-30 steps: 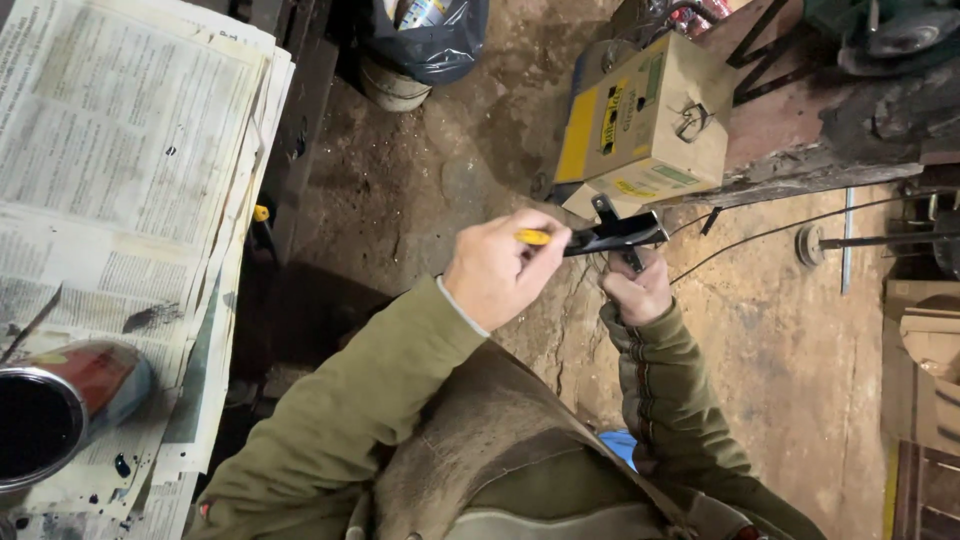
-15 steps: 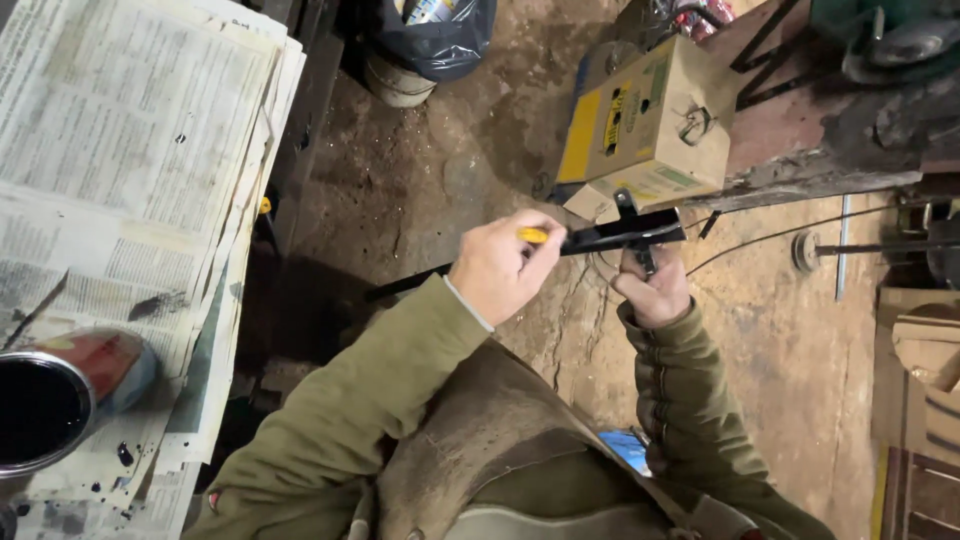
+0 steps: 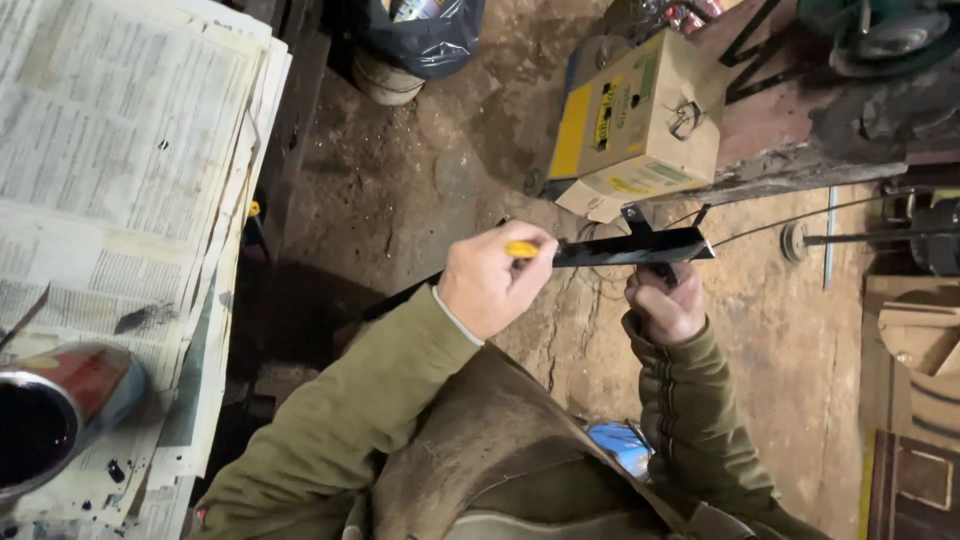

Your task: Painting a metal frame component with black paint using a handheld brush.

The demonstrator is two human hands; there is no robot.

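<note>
The left hand point(image 3: 492, 285) grips a yellow-handled brush point(image 3: 523, 249) laid along a black metal bracket point(image 3: 630, 247); the right hand point(image 3: 664, 305) clasps that bracket from beneath.

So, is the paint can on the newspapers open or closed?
Open: the can has no lid, and dark paint shows inside it.

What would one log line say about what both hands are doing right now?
left hand: grips yellow-handled paintbrush | right hand: holds black metal bracket from below | brush: against bracket | nearby: yellow cardboard box
</note>
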